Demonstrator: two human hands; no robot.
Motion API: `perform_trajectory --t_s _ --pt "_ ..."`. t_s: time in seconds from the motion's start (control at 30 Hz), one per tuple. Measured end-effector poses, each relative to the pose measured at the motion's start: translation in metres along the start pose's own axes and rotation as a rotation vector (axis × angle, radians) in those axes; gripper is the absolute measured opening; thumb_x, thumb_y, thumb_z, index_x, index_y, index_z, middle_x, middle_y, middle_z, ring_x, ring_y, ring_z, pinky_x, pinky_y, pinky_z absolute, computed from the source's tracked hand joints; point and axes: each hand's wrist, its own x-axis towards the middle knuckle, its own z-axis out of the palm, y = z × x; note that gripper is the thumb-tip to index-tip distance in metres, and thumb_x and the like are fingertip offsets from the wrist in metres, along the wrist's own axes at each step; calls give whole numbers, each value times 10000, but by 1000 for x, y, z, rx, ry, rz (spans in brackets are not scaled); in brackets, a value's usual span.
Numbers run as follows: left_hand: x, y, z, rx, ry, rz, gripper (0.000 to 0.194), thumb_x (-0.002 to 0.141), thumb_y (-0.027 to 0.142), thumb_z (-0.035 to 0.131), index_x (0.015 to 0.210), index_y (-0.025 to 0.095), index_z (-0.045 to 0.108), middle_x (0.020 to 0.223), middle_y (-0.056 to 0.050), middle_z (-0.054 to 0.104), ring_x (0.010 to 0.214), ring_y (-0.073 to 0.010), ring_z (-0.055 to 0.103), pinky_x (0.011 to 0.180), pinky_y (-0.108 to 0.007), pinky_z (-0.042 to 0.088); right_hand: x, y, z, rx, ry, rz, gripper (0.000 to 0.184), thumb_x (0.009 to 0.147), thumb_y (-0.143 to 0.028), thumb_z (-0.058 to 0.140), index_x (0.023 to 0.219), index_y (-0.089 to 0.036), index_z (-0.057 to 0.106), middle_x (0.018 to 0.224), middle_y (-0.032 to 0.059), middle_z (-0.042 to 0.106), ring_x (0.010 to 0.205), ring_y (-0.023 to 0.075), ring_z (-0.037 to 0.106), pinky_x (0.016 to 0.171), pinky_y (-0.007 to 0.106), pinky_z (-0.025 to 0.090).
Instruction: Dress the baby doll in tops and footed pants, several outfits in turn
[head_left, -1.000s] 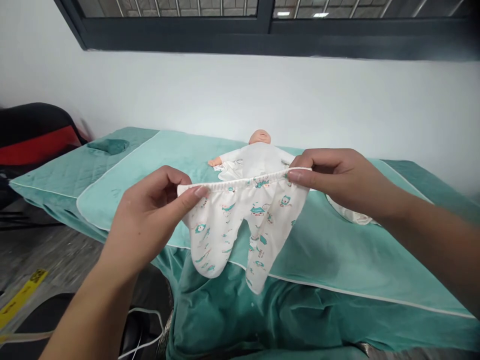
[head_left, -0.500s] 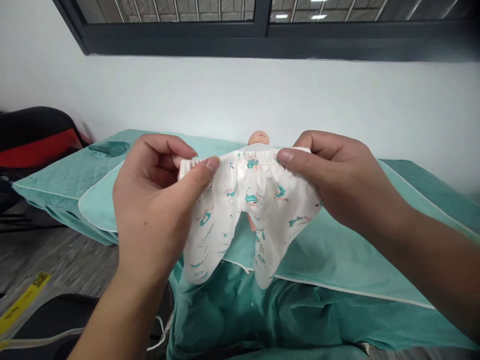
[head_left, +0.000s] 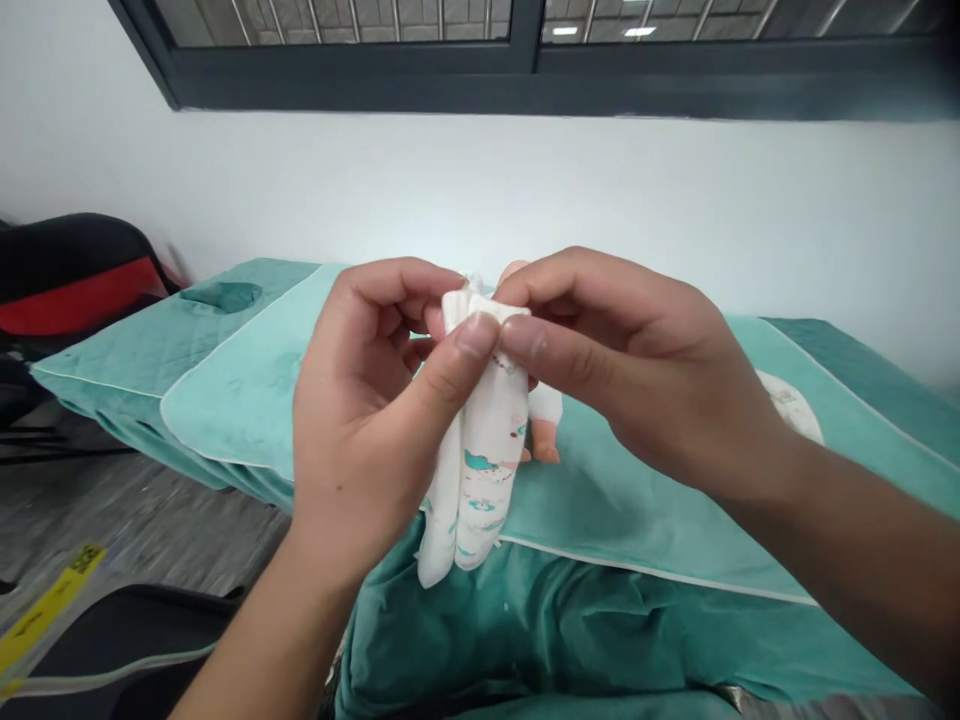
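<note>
White baby pants [head_left: 491, 450] with a teal print hang folded lengthwise in front of me, both legs pointing down side by side. My left hand [head_left: 382, 390] pinches the gathered waistband between thumb and fingers. From the other side my right hand [head_left: 622, 350] grips the same waistband, its thumb tip meeting the left thumb. Behind the pants a baby doll [head_left: 546, 440] lies on the bed; only a bit of its head, some white clothing and its feet show, the rest being covered by my hands and the cloth.
A light teal mat [head_left: 675, 520] with white piping covers the dark teal bed [head_left: 570, 620]. A white printed item [head_left: 791, 405] lies on the mat at the right. A black and red chair [head_left: 75, 280] stands at the left. The wall and window frame [head_left: 360, 80] close off the back.
My hands have come together from a wide hold, and the spread pants are now folded narrow. The doll's feet and the white printed item on the right have come into view.
</note>
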Motion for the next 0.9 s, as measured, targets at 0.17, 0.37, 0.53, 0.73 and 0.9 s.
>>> perform_trajectory --t_s 0.17,0.37,0.53,0.73,0.9 --pt "-2 -3 -4 26 -29 -122 340 791 485 770 1058 325 632 1005 6 678 970 -203 694 709 -312 589 0 6 -5 -115 -117 -97 231 973 -400 597 1146 -273 685 1038 29 633 911 171 656 716 294 579" --pt "-5 -11 -4 -11 -67 -179 358 763 320 811 1083 330 652 1049 6 687 1001 -208 689 765 -308 593 6 19 -4 -342 -11 -255 190 933 -278 657 1123 -278 655 1131 34 595 1163 217 566 979 368 527" --pt "-5 -12 -9 -114 -118 -205 269 817 243 740 1064 336 686 1023 15 698 937 -189 699 760 -299 588 5 22 -9 -354 4 -107 261 871 -440 722 1072 -287 660 1090 18 646 1073 244 626 851 363 559" --pt "-23 -39 -18 43 -270 -471 457 751 367 805 1181 290 669 1052 -33 746 940 -266 710 723 -330 582 3 19 -21 -435 251 -82 207 870 -434 723 892 -246 641 901 -6 623 843 185 636 712 300 509" --pt "-57 -99 -30 27 -525 -745 317 816 449 731 1022 210 752 1059 -55 772 966 -290 701 765 -329 552 29 46 -49 -466 453 -74 191 852 -340 731 858 -215 586 877 9 609 812 164 572 729 313 455"
